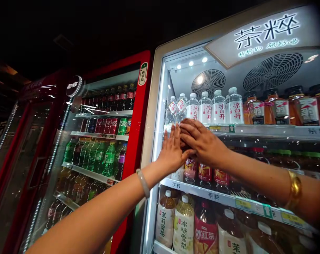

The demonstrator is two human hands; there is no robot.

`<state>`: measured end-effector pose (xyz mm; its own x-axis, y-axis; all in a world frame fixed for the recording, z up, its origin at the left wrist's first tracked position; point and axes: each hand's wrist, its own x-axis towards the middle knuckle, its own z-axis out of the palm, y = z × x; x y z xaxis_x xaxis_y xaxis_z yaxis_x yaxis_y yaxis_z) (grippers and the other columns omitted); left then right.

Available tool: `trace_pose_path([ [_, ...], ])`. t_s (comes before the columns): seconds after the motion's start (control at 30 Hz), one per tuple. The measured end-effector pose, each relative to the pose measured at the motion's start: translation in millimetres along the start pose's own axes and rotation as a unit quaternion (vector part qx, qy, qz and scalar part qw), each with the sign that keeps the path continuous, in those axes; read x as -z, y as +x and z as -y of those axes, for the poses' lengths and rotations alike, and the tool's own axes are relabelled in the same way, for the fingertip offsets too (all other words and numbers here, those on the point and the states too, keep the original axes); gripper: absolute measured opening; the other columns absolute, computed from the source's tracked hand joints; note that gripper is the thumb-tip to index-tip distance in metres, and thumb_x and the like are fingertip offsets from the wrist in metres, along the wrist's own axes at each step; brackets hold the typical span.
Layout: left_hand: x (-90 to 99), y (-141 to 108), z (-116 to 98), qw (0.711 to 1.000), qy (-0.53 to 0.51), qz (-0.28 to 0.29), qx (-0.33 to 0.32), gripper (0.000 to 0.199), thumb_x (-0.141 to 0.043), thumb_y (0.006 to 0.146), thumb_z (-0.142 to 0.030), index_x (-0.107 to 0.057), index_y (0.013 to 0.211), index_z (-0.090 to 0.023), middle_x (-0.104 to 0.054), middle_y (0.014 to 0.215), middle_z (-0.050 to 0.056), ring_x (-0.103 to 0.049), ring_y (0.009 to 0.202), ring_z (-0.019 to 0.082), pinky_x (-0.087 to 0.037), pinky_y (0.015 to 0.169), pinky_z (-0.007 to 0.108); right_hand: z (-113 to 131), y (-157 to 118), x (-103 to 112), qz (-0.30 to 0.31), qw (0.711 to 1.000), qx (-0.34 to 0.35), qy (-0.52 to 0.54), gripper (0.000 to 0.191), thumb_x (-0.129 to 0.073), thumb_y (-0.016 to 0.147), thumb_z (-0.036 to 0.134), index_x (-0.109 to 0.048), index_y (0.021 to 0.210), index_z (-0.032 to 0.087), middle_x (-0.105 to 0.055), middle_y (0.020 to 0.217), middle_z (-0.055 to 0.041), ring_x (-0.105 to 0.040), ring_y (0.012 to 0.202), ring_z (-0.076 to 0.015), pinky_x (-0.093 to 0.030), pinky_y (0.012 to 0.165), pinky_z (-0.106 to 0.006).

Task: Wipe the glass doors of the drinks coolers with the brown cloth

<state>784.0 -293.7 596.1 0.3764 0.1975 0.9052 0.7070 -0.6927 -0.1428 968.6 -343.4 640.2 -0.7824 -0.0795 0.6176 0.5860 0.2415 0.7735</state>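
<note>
My left hand (173, 150) is raised in front of a lit drinks fridge (152, 106), its fingers stretched upward and apart from the thumb. A pale bangle (143, 183) circles that wrist. Close against it, my right hand (203, 143) has its fingers extended leftward and slightly bent, near the left fingertips. Nothing shows in either hand. Both seem to rest on the fridge's glass front, though the contact is hard to make out. Behind them stand clear water bottles (205, 109) on the upper shelf and red-labelled tea bottles (204, 173) below. A gold bracelet (294, 188) sits on my right forearm.
To the left is a red-framed fridge (143, 95) holding soda cans (109, 126) and green bottles (109, 158). Another dark red fridge (35, 141) stands farther left. Large tea bottles (184, 222) line the lower shelf, and amber bottles (277, 106) the upper right.
</note>
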Motion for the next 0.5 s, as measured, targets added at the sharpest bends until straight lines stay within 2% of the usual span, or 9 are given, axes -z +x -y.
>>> trace_pose_path([
  [0.13, 21.0, 72.9, -4.2, 0.999, 0.006, -0.028, 0.018, 0.095, -0.039, 0.102, -0.071, -0.003, 0.168, -0.013, -0.008, 0.178, 0.018, 0.005, 0.166, 0.026, 0.009, 0.135, 0.052, -55.4, 34.8, 13.3, 0.012, 0.998, -0.049, -0.042, 0.053, -0.067, 0.089, 0.033, -0.060, 0.139, 0.017, -0.044, 0.161, -0.0153, -0.022, 0.160, -0.0418, -0.020, 0.132, -0.068],
  [0.2, 28.8, 99.3, -8.4, 0.999, 0.012, -0.031, 0.018, 0.091, -0.043, 0.102, -0.068, -0.008, 0.168, -0.016, -0.010, 0.179, 0.015, 0.005, 0.166, 0.023, 0.010, 0.135, 0.048, -73.0, 42.1, 18.2, 0.013, 0.996, -0.077, -0.042, 0.056, -0.067, 0.088, 0.032, -0.059, 0.140, 0.014, -0.042, 0.162, -0.0184, -0.025, 0.159, -0.0444, -0.022, 0.131, -0.068],
  [0.23, 29.6, 104.2, -11.2, 0.999, 0.014, -0.035, 0.015, 0.089, -0.043, 0.103, -0.067, -0.008, 0.168, -0.017, -0.011, 0.179, 0.015, 0.005, 0.166, 0.022, 0.010, 0.135, 0.047, -76.4, 40.3, 19.0, 0.010, 0.997, -0.075, -0.030, 0.056, -0.064, 0.089, 0.033, -0.057, 0.142, 0.014, -0.041, 0.162, -0.0191, -0.028, 0.157, -0.0429, -0.025, 0.131, -0.066],
  [0.27, 28.2, 102.8, -14.3, 0.999, 0.014, -0.039, 0.010, 0.089, -0.044, 0.103, -0.067, -0.007, 0.168, -0.019, -0.011, 0.179, 0.014, 0.004, 0.166, 0.022, 0.009, 0.135, 0.046, -75.8, 35.0, 18.6, 0.001, 0.998, -0.066, -0.010, 0.057, -0.062, 0.091, 0.032, -0.054, 0.145, 0.016, -0.041, 0.162, -0.0181, -0.031, 0.157, -0.0402, -0.028, 0.131, -0.062],
  [0.33, 19.5, 82.5, -20.8, 0.999, 0.022, -0.038, -0.001, 0.095, -0.045, 0.102, -0.068, -0.002, 0.168, -0.016, -0.009, 0.179, 0.014, 0.006, 0.165, 0.021, 0.009, 0.135, 0.044, -64.0, 16.9, 14.2, -0.036, 0.998, -0.037, 0.028, 0.067, -0.061, 0.089, 0.029, -0.046, 0.154, 0.025, -0.041, 0.163, -0.0140, -0.030, 0.157, -0.0385, -0.026, 0.133, -0.063],
  [0.4, 6.5, 45.2, -26.4, 0.999, 0.030, -0.025, -0.011, 0.099, -0.044, 0.102, -0.067, 0.004, 0.167, -0.009, -0.008, 0.179, 0.017, 0.009, 0.164, 0.020, 0.008, 0.135, 0.042, -41.4, -4.1, 7.2, -0.060, 0.997, -0.002, 0.053, 0.078, -0.061, 0.085, 0.024, -0.038, 0.159, 0.029, -0.040, 0.163, -0.0125, -0.030, 0.157, -0.0395, -0.027, 0.133, -0.064],
  [0.5, -12.8, -19.8, -29.1, 0.999, 0.033, -0.011, 0.015, 0.103, -0.042, 0.102, -0.068, 0.015, 0.165, -0.008, -0.004, 0.178, 0.020, 0.012, 0.164, 0.021, 0.001, 0.137, 0.048, 0.2, -24.9, -3.3, -0.038, 0.995, 0.021, 0.091, 0.078, -0.059, 0.083, 0.015, -0.040, 0.159, 0.028, -0.043, 0.162, -0.0107, -0.032, 0.157, -0.0377, -0.035, 0.130, -0.062],
])
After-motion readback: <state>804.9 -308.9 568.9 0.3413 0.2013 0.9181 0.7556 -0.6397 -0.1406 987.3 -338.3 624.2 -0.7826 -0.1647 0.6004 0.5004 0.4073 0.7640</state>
